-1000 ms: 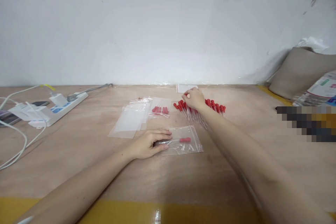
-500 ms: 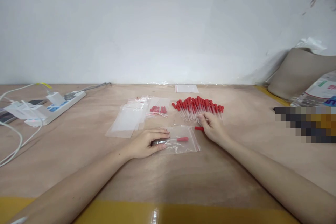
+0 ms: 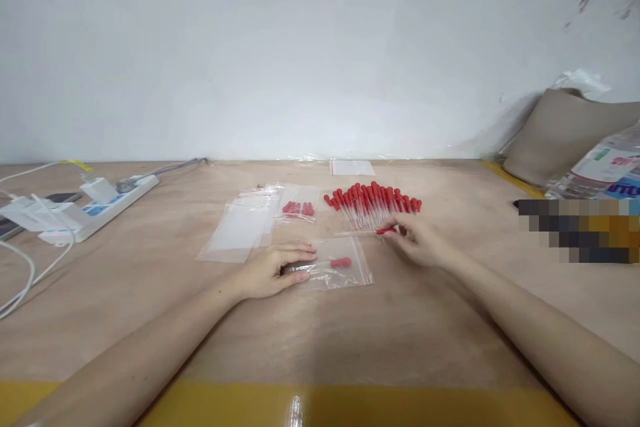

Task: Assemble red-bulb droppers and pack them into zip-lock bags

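A clear zip bag [image 3: 357, 273] lies flat with one red-bulbed dropper [image 3: 341, 262] inside. On its left part rests my left hand [image 3: 273, 271], fingers stretched and thumb apart, covering that end of the bag. My right hand [image 3: 417, 238] pinches another dropper [image 3: 384, 231] by its red bulb, the clear stem pointing left just beyond the bag. Behind that hand is a fanned pile of droppers [image 3: 373, 200], red bulbs away from me and clear stems towards me.
Left of the pile lies a bag holding several red-bulbed droppers [image 3: 298, 208], beside overlapping clear bags [image 3: 235, 230]. A white-looking bag [image 3: 352, 167] sits by the wall. A power strip [image 3: 107, 213] with chargers and cables stands left; a plastic bottle [image 3: 600, 163] is at right.
My right hand has shifted a little right, and the dropper's red bulb now shows between its fingertips. My left hand stays on the bag; the view has shifted slightly.
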Action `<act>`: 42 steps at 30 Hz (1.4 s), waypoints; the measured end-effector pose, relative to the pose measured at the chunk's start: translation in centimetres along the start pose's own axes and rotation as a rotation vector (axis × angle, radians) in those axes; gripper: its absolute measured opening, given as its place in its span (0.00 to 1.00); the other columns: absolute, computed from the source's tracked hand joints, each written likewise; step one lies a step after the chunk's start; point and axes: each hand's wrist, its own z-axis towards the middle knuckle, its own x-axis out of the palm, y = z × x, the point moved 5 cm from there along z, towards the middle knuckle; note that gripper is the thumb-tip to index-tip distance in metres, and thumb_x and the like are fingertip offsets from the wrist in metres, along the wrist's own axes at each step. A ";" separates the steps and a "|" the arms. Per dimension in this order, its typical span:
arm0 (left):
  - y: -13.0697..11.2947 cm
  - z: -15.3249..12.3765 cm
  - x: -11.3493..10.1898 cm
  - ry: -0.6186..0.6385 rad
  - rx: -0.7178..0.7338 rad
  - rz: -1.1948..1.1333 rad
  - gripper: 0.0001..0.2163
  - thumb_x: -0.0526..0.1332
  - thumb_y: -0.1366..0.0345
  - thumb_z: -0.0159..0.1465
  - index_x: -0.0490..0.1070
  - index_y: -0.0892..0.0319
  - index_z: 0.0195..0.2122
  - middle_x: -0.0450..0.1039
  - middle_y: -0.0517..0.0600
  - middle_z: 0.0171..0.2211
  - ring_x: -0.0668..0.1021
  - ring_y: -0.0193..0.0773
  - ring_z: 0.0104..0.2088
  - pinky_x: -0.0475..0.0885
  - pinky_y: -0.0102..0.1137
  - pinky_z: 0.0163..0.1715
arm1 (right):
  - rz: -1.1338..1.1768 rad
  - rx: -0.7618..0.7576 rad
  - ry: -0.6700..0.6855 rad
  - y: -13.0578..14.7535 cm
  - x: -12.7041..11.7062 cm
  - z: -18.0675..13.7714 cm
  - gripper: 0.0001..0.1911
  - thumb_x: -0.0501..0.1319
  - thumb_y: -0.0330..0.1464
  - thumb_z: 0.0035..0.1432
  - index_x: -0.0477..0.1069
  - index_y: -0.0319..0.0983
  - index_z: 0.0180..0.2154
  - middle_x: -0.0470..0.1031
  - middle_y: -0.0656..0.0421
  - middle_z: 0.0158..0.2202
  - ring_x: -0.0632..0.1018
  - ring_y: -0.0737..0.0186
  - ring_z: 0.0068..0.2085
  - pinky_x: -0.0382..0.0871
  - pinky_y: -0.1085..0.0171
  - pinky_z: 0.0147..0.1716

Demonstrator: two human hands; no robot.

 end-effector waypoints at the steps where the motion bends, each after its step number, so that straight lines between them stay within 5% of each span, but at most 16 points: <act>1: 0.3 -0.1 -0.1 0.002 0.001 -0.006 0.18 0.56 0.60 0.61 0.64 0.53 0.52 0.63 0.51 0.54 0.66 0.40 0.54 0.62 0.38 0.54 | 0.057 0.017 0.017 -0.6 -0.7 -0.1 0.08 0.53 0.35 0.55 0.68 0.39 0.34 0.69 0.59 0.28 0.67 0.67 0.26 0.60 0.67 0.25; 5: 1.4 -0.5 -0.7 -0.023 0.006 -0.029 0.17 0.56 0.61 0.60 0.64 0.54 0.52 0.64 0.52 0.53 0.66 0.41 0.54 0.62 0.39 0.53 | 0.168 0.023 0.091 -2.9 -2.8 -0.5 0.11 0.55 0.39 0.54 0.68 0.38 0.33 0.66 0.61 0.23 0.64 0.68 0.23 0.57 0.68 0.23; 9: 1.9 -0.6 -0.8 -0.033 0.000 -0.040 0.18 0.57 0.62 0.60 0.65 0.54 0.51 0.64 0.52 0.53 0.66 0.40 0.54 0.62 0.39 0.54 | 0.137 0.006 0.152 -3.4 -2.5 -0.6 0.10 0.55 0.38 0.53 0.68 0.38 0.31 0.64 0.62 0.22 0.63 0.68 0.23 0.57 0.68 0.23; 24: 0.0 0.1 -0.4 -0.013 -0.002 0.037 0.19 0.55 0.59 0.60 0.62 0.53 0.53 0.63 0.51 0.54 0.67 0.41 0.53 0.63 0.38 0.52 | 0.128 -0.035 0.113 0.0 1.0 -0.2 0.07 0.56 0.34 0.54 0.69 0.38 0.32 0.67 0.61 0.24 0.65 0.69 0.24 0.58 0.69 0.23; 31: -0.6 0.5 -0.2 -0.024 -0.023 0.023 0.22 0.55 0.58 0.60 0.56 0.53 0.56 0.62 0.50 0.54 0.67 0.41 0.53 0.63 0.37 0.52 | 0.157 -0.121 0.052 3.8 3.0 0.0 0.04 0.56 0.28 0.53 0.69 0.38 0.31 0.69 0.59 0.32 0.68 0.68 0.29 0.61 0.67 0.30; 35: -0.6 0.5 -0.1 -0.021 -0.025 0.032 0.22 0.55 0.58 0.61 0.56 0.54 0.56 0.63 0.51 0.54 0.67 0.40 0.53 0.63 0.36 0.52 | 0.252 -0.152 0.121 4.2 3.5 0.0 0.03 0.57 0.28 0.52 0.69 0.38 0.30 0.68 0.59 0.31 0.68 0.68 0.30 0.62 0.68 0.30; 42: -0.7 0.6 -0.1 0.014 0.016 0.039 0.23 0.55 0.58 0.61 0.56 0.53 0.57 0.61 0.50 0.55 0.65 0.40 0.54 0.61 0.37 0.53 | 0.342 0.077 -0.025 2.7 4.3 0.2 0.05 0.59 0.32 0.49 0.71 0.38 0.31 0.69 0.60 0.26 0.68 0.69 0.25 0.63 0.68 0.25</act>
